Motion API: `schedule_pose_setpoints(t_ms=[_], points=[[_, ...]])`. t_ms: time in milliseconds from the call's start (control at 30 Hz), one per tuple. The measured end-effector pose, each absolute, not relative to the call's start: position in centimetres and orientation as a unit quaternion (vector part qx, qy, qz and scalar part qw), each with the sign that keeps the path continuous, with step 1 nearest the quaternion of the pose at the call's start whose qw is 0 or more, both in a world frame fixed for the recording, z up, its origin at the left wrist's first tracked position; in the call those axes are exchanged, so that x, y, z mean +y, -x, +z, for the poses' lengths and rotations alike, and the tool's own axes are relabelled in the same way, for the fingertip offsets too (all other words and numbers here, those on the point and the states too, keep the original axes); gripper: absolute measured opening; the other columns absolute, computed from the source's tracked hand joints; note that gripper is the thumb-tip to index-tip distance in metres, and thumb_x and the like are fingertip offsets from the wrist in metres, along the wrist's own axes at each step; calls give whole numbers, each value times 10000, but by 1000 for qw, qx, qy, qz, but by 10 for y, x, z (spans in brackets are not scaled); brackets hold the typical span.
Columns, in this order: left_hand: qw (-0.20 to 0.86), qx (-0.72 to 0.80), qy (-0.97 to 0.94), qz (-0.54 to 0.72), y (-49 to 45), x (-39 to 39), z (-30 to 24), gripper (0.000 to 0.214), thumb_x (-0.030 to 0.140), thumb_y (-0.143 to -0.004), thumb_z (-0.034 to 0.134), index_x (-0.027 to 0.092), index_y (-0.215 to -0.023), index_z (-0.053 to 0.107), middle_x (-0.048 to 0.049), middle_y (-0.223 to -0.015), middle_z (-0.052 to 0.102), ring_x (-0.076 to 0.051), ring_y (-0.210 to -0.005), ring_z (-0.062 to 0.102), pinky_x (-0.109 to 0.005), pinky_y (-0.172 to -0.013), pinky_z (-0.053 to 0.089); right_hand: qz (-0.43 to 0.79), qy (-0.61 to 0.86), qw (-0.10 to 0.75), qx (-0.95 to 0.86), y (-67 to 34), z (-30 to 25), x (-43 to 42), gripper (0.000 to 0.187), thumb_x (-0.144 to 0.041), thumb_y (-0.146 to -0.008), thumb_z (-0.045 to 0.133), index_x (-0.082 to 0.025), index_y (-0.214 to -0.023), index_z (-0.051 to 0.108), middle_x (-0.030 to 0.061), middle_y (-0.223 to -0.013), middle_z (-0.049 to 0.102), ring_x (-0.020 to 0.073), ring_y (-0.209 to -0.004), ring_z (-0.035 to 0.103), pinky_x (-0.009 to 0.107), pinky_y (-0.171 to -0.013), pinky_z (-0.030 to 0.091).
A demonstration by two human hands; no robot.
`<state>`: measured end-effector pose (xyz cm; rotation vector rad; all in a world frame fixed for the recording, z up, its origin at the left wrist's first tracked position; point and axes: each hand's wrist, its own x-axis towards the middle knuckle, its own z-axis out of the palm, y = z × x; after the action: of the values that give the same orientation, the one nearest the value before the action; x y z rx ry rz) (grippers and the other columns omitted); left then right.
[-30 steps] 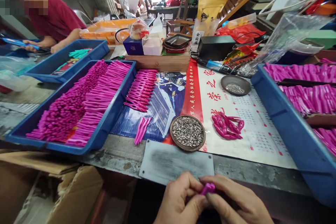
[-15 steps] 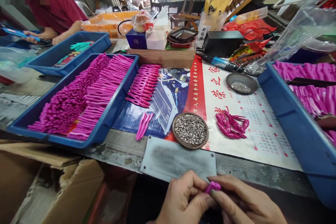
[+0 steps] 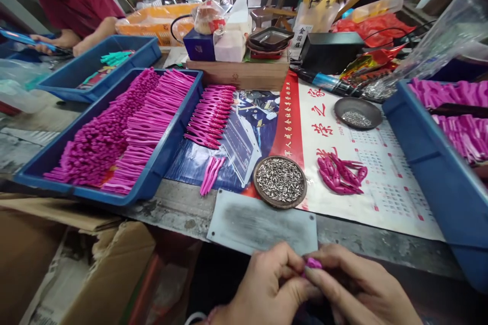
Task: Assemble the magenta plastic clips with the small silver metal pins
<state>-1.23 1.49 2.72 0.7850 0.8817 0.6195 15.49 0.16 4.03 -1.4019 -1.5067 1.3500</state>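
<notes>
Pink part (image 3: 313, 263), pinched between both hands at the bench's near edge, below the grey plate (image 3: 263, 223). Left hand (image 3: 267, 289) and right hand (image 3: 362, 292) close on it from either side, equally near. Its long axis is mostly hidden, perhaps running left-right. Dish of metal pins (image 3: 280, 181) lies beyond.

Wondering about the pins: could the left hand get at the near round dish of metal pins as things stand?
Probably yes: nothing stands between the left hand and the dish, but both hands now pinch a pink piece.
</notes>
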Motion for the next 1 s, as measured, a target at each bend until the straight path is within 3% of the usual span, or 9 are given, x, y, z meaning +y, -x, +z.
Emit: schedule_pose_setpoints(t_ms=[167, 367, 700, 900, 1000], points=[[821, 416, -295, 256, 11, 24, 30, 387, 431, -696, 793, 171, -779, 519, -11, -672, 653, -132, -615, 645, -228, -560, 477, 609, 533, 334, -483, -154, 34, 17, 338, -455, -875, 676, -186, -682, 607, -22, -533, 573, 91, -409, 475, 166, -359, 353], [862, 381, -226, 245, 11, 41, 31, 318, 325, -685, 797, 142, -809, 569, -61, -702, 698, -142, -611, 690, -217, -544, 553, 729, 510, 333, -311, -151, 28, 41, 410, -482, -728, 822, -179, -623, 566, -81, -365, 448, 34, -291, 322, 123, -294, 205], [883, 348, -211, 235, 8, 51, 32, 143, 229, -787, 682, 87, -808, 685, -83, -755, 691, -115, -647, 678, -200, -584, 580, 776, 485, 338, -219, -150, 23, 47, 417, -462, -669, 867, -180, -635, 562, -108, -325, 406, 51, -266, 370, 131, -293, 263], [879, 356, -199, 247, 7, 51, 33, 118, 201, -768, 693, 96, -819, 677, -77, -749, 689, -120, -634, 676, -209, -571, 582, 777, 486, 348, -198, -148, 21, 49, 400, -404, -648, 897, -178, -645, 567, -107, -343, 428, 20, -267, 301, 116, -281, 287], [877, 363, -186, 254, 6, 49, 33, 154, 220, -740, 733, 99, -804, 663, -75, -742, 689, -126, -630, 680, -205, -555, 578, 758, 499, 356, -223, -146, 25, 49, 407, -410, -658, 890, -171, -642, 561, -91, -373, 464, 14, -276, 318, 94, -272, 242]])
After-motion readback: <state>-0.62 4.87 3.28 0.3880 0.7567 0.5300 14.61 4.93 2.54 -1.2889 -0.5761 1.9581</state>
